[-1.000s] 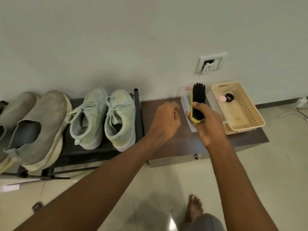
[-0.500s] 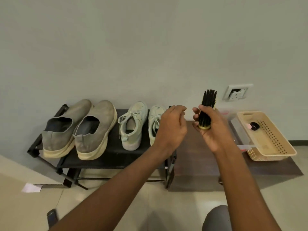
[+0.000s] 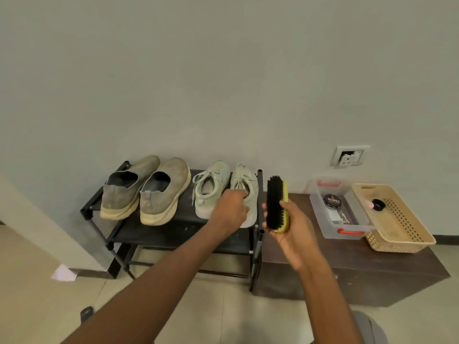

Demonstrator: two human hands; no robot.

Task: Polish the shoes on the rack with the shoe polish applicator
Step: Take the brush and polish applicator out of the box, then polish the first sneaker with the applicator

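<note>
1. Left hand (image 3: 229, 209) reaches to the rack (image 3: 173, 232); fingers curled at the opening of the R mint sneaker (image 3: 244, 194), gripping its collar/tongue area. Exact pinch partly hidden by the back of the hand.
2. Right hand (image 3: 295, 229) holds the shoe brush (image 3: 277, 203) upright, just right of the rack's corner post. Fingers wrapped round the lower part of the yellow back, thumb on the near edge; black bristles face left, twd the sneaker.
3. Brush & sneaker: close, not touching.
4. Rack top shelf, L to R: 2 grey-tan slip-on shoes (image 3: 146, 192), heels twd camera, then the other mint sneaker (image 3: 211, 187), laces loose, then the gripped one at the right end.
5. Dark brown desk (image 3: 347, 269) stands right beside the rack, against the wall.
6. On the desk: clear plastic box (image 3: 323, 219) w/ red handles, round polish tin (image 3: 332, 200) inside.
7. Beige basket (image 3: 409, 234) touching the box's right side; small black & pink item (image 3: 377, 204) in it, too small to ID.
8. Wall socket (image 3: 349, 156) above the box.
</note>
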